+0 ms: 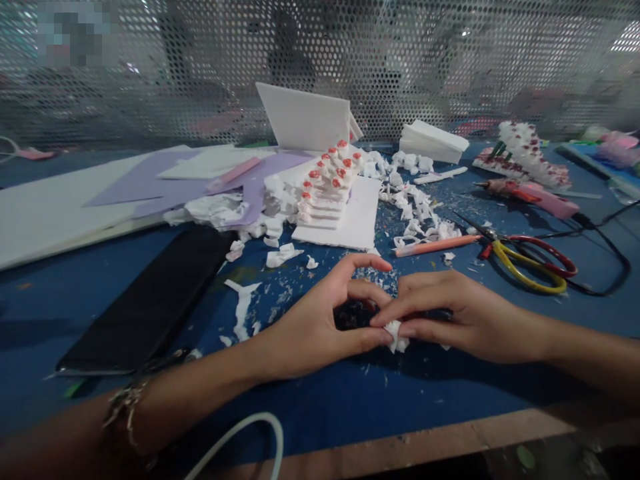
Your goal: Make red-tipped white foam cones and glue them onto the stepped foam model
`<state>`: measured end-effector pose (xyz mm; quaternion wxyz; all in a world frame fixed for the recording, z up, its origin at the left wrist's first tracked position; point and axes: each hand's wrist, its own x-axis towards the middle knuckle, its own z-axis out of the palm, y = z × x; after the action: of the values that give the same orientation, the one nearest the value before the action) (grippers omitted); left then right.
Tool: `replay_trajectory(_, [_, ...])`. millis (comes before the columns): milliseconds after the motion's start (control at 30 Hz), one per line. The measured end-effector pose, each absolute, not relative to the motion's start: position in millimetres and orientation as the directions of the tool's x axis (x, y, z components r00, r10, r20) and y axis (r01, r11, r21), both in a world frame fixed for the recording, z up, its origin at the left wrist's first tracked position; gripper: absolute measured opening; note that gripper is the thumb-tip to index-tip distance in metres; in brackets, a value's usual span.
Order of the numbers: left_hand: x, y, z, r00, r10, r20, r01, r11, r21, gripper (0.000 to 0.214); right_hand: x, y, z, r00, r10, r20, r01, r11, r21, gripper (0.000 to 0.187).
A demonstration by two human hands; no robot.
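Note:
My left hand (320, 320) and my right hand (450, 313) meet at the middle of the blue table (350, 400). Together they pinch a small crumpled white paper piece (397, 337) between thumbs and fingertips. The left index finger curls up above the others. Both wrists rest on the table top. A bracelet (125, 407) sits on my left wrist.
A black phone (150, 300) lies left of my hands. Behind them are a stepped white foam model with red-topped bits (330, 187), paper scraps (415, 207), a pink pencil (435, 245), scissors (530, 263), a pink glue gun (530, 193), foam sheets (60, 207) and a perforated metal screen (320, 60).

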<state>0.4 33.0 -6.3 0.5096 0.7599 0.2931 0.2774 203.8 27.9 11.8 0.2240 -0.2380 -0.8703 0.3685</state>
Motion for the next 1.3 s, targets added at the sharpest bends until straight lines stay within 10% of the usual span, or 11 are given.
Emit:
replay_trajectory(467, [12.3,23.9,-6.6,0.595,0.802,-0.045,-0.132,0.153,0.979,0.034,200.8,25.2,5.5,-0.599,0.699,0.39,0.353,0.668,-0.655,0.014])
replay_trajectory(633, [14.4,20.0,-6.1,0.631,0.77,-0.095,-0.021,0.139,0.99,0.008,199.1,21.7,7.7,-0.553,0.701,0.45,0.369,0.69,-0.622,0.011])
replay_trajectory(1300, [12.3,19.1,2.7,0.772,0.626,-0.108,0.152,-0.016,0.988,0.032,197.4,21.5,7.1,-0.575,0.738,0.354,0.279,0.584,-0.762,0.024])
